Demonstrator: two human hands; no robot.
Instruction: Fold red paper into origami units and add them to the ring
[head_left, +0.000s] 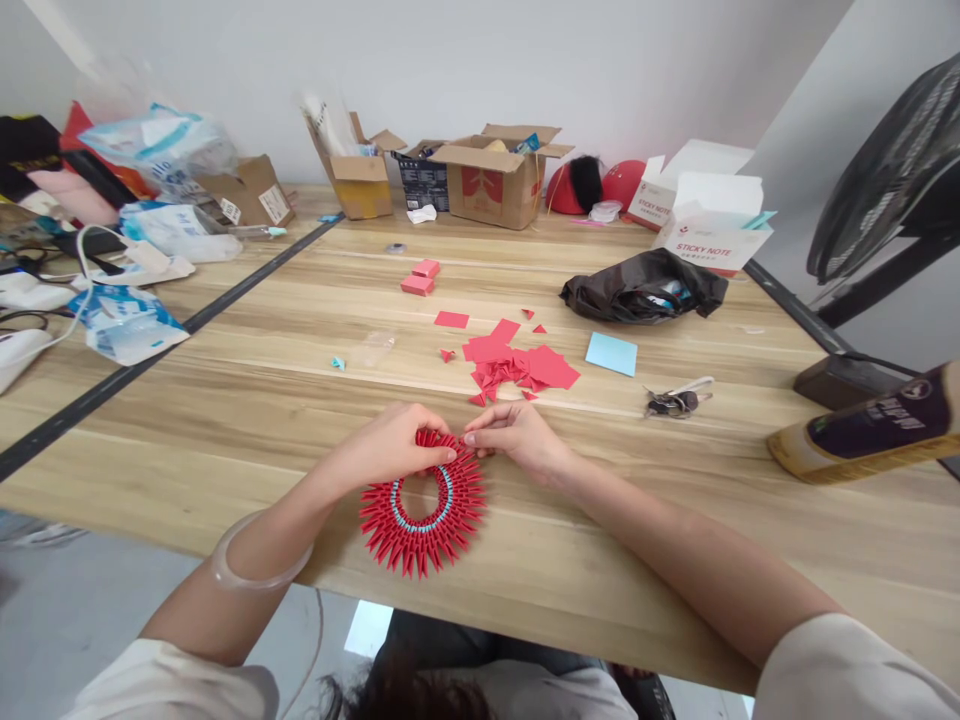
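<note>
A ring of folded red paper pieces point(424, 540), with a thin light-blue band around its open centre, lies at the front of the table. My left hand point(401, 442) grips its upper rim, thumb on top and fingers behind. At the ring's upper right edge, my right hand point(521, 438) has thumb and forefinger pinched together; what sits between those fingertips is too small to make out. Just beyond my hands is a pile of red paper sheets and folded triangles point(510, 370). A single red folded piece point(448, 355) rests left of that pile.
Light-blue paper point(611, 354), keys point(675, 402) and a black plastic bag point(645, 287) lie to the right. A yellow-and-dark canister point(862, 425) and a fan point(892, 170) stand at the far right. Cardboard boxes point(495, 190) line the wall. Bags and cables point(127, 320) crowd the left.
</note>
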